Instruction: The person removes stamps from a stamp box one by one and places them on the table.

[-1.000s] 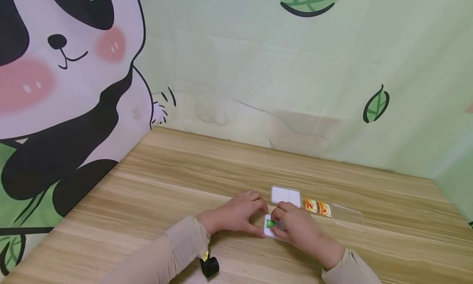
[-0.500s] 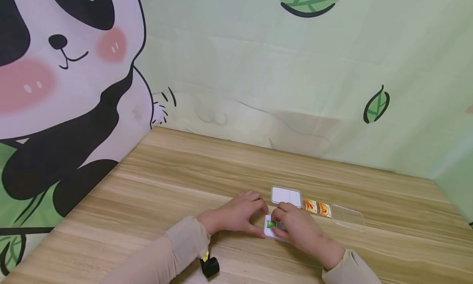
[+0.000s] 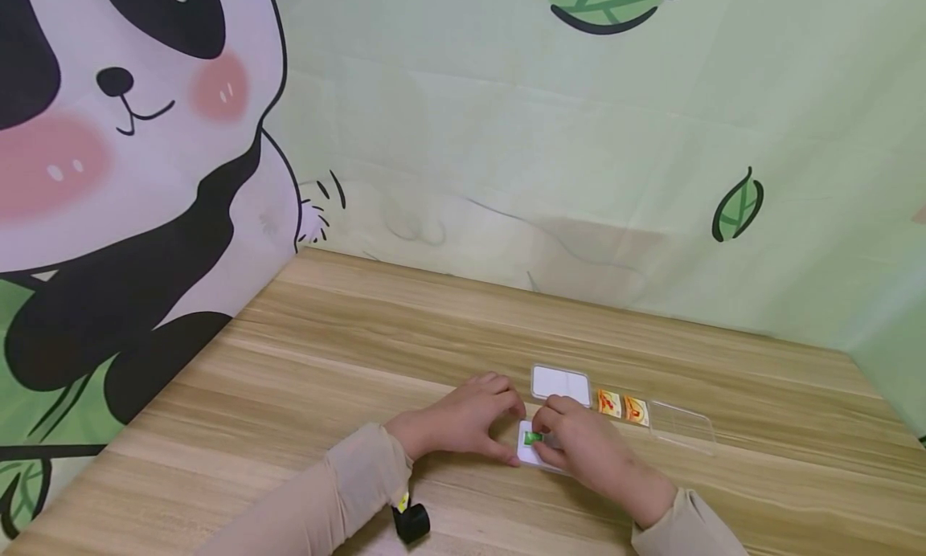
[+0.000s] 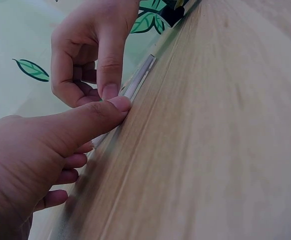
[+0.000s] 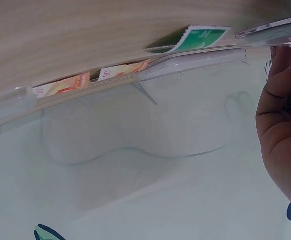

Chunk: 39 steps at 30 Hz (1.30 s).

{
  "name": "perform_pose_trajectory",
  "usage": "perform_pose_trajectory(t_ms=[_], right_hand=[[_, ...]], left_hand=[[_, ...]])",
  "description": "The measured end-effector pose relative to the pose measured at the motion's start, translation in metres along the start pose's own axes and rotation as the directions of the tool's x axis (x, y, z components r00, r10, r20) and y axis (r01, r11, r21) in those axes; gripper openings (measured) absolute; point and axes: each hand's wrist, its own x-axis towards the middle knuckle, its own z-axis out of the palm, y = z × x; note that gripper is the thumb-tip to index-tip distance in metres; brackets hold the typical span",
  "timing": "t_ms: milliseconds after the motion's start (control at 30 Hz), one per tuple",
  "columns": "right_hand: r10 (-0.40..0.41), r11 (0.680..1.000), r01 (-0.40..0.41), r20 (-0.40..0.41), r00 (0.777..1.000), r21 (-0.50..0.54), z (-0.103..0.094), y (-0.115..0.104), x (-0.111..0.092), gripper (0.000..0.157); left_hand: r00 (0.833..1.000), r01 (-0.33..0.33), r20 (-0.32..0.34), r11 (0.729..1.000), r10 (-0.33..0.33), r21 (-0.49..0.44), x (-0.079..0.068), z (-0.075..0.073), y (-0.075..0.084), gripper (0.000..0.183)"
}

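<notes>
My left hand [image 3: 470, 415] holds the left end of a clear plastic case with a white insert [image 3: 526, 455], thumb at the near corner and fingers at the far one. In the left wrist view, my left thumb lies on the case's thin edge [image 4: 143, 75]. My right hand [image 3: 589, 447] pinches a small green postage stamp [image 3: 531, 438] over the white insert, thumb and forefinger at its right side. In the right wrist view, another green stamp [image 5: 203, 39] with a toothed edge lies on the table near my right hand [image 5: 285, 120].
Behind my right hand lies a second white-filled case [image 3: 560, 384]. Two orange stamps [image 3: 608, 402] are beside it, then a clear, see-through case [image 3: 682, 425]. A black cylinder-shaped device [image 3: 412, 524] is by my left cuff. A panda-printed cloth [image 3: 506, 138] borders the wooden table [image 3: 362, 339].
</notes>
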Motion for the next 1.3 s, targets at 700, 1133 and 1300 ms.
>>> perform_pose_trajectory(t_ms=[700,1133,1300], right_hand=[[0.009,1.0,-0.01,0.009,1.0,0.024,-0.0019,0.0024,-0.0004,0.01],[0.016,0.999,-0.018,0.026,1.0,0.046,-0.007,0.0044,-0.0015,0.008],[0.034,0.998,-0.036,0.042,0.999,0.06,-0.0091,0.0046,-0.0017,0.008]], left_hand=[[1.0,0.01,0.006,1.0,-0.01,0.009,-0.0003,0.0013,-0.0013,0.052],[0.999,-0.021,-0.024,1.0,0.021,0.009,-0.0006,0.0017,-0.0014,0.052],[1.0,-0.019,-0.02,1.0,0.019,0.004,-0.0009,0.0007,-0.0012,0.051]])
